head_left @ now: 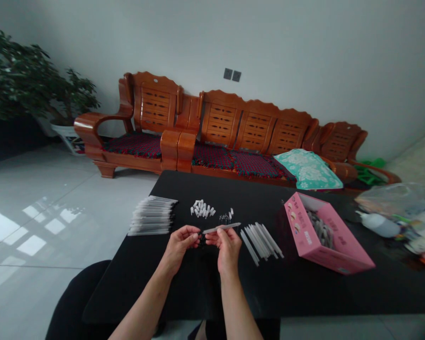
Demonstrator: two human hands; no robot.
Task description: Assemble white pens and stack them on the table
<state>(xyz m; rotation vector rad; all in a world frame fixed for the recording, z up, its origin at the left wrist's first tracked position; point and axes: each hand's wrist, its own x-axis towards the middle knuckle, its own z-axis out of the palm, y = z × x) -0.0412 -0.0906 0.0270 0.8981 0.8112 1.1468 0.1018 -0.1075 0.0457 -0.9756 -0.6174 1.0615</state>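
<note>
My right hand (229, 246) pinches a whitish pen barrel (230, 226) between thumb and fingers, and the barrel lies nearly level, its left end toward my other hand. Thumb and fingertips of my left hand (182, 241) are pressed together close to that end; whatever they hold is too small to make out. Small black parts (201, 239) show between the two hands. Just beyond lie a heap of short white pieces (201, 208) and a few tiny dark-and-clear parts (225, 218). Several loose pen barrels (262, 242) lie right of my right hand.
A row of pen barrels with dark ends (152, 216) lies at the left of the black table (265, 293). On the right stands a pink box (343, 250) holding greyish pieces. Plastic bags (393, 198) and clutter fill the far right. A wooden sofa (184, 151) stands behind.
</note>
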